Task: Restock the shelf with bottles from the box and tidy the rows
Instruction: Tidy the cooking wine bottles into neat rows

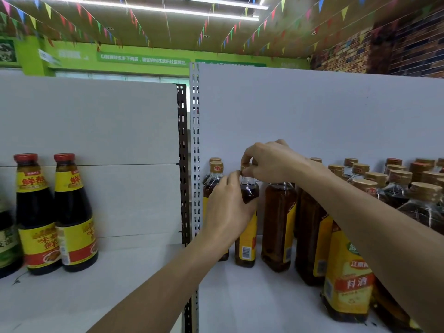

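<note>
Over by the right bay's upright, your left hand (227, 207) wraps the bottle (246, 246) standing on the shelf (252, 296) while your right hand (269, 162) pinches its top. Looks like row tidying; next up is probably squaring it label-forward.

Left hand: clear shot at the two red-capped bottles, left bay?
Likely not yet: the left hand grips the yellow-label bottle. Bare shelf lies between it and the red-capped bottles, so the way looks free once it lets go.

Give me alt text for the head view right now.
The left hand grips an amber bottle on the white shelf while the right hand pinches its cap. Gold-capped bottles crowd the right; two red-capped sauce bottles stand left.
</note>
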### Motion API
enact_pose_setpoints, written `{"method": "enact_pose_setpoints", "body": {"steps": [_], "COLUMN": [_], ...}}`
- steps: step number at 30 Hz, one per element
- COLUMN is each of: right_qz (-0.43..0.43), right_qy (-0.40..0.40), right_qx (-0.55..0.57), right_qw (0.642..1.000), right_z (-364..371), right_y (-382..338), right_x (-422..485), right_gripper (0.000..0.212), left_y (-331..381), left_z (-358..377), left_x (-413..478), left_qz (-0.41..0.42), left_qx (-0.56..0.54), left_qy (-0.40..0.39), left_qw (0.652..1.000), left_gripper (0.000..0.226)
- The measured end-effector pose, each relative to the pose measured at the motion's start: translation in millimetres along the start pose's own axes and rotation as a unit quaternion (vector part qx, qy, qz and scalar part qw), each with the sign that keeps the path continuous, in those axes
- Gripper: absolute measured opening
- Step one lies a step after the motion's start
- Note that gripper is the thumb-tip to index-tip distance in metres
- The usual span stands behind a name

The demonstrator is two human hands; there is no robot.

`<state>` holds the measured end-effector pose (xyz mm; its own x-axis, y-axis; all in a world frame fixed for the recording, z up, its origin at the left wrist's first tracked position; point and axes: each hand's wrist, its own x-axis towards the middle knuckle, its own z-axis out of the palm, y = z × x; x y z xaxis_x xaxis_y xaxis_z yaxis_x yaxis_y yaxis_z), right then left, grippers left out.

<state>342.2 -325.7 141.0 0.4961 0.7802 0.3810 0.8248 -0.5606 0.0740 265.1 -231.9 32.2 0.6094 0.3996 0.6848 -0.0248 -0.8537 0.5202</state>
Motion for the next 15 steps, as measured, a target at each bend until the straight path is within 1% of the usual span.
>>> {"method": "enact_pose_setpoints", "body": {"steps": [5,8,11,15], "right_qz": [0.003,0.014,0.021,0.024], "right_qy": [0.0,0.001,0.001,0.02], "right_qx": [0.015,0.041,0.091,0.146], "right_qw": [1.0,0.999,0.996,0.989], "right_z": [-1.6,-0.1,4.4,16.3], "right_y": [-7.8,-9.7,-7.3,-7.8], "right_x": [-5.7,-9.7,-13.2,-22.5], "right_gripper": [0.027,0.03,0.034,0.041], "left_y": [-5.5,-9.4,-13.7,-22.3], "left_z": [-3.7,-9.0,-17.3,-23.4], "left_x": [-5.1,-8.2,-10.8,-18.9], "left_qz": [0.004,0.007,0.012,0.019], "left_qx": [0.007,-0.006,-0.021,-0.07], "left_qy": [0.009,-0.004,-0.023,-0.032], "left_qw": [1.0,1.0,0.999,0.997], "left_gripper": [0.065,0.059,0.054,0.056]}}
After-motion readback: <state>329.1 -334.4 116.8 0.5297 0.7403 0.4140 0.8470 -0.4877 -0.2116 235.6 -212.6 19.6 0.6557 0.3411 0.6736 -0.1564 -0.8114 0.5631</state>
